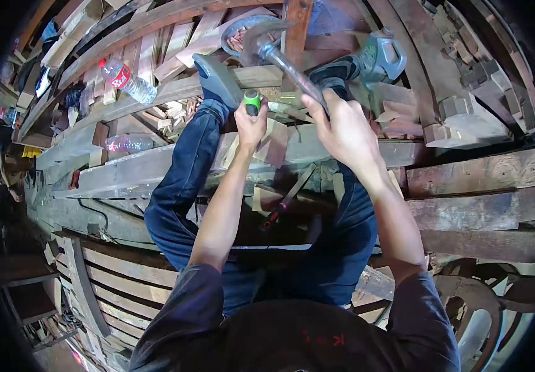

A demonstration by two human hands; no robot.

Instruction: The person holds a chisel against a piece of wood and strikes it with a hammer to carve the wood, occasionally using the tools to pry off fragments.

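I see a red letter K (pixel 338 340) on the dark shirt (pixel 267 338). White writing on the bottle (pixel 139 88)'s red label (pixel 120 77) looks too blurry.

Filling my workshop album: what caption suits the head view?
Left hand grips a green-topped handle, right hand a hammer.

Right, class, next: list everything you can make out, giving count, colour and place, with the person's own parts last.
Metal-headed hammer: one, grey, in right hand
Green-handled tool: one, in left hand
Round bowl of wood bits: one, grey-blue, top centre
Red-capped plastic bottle: one, clear, upper left
Label-wrapped plastic bottle: one, clear, below it
Plastic jug: one, teal, upper right
Red-and-black-handled tool: one, between legs
Wooden beams: many, brown-grey, all around
Hands: two, bare, centre
Jeans-clad legs: two, blue, spread
Shod feet: two, grey, beyond hands
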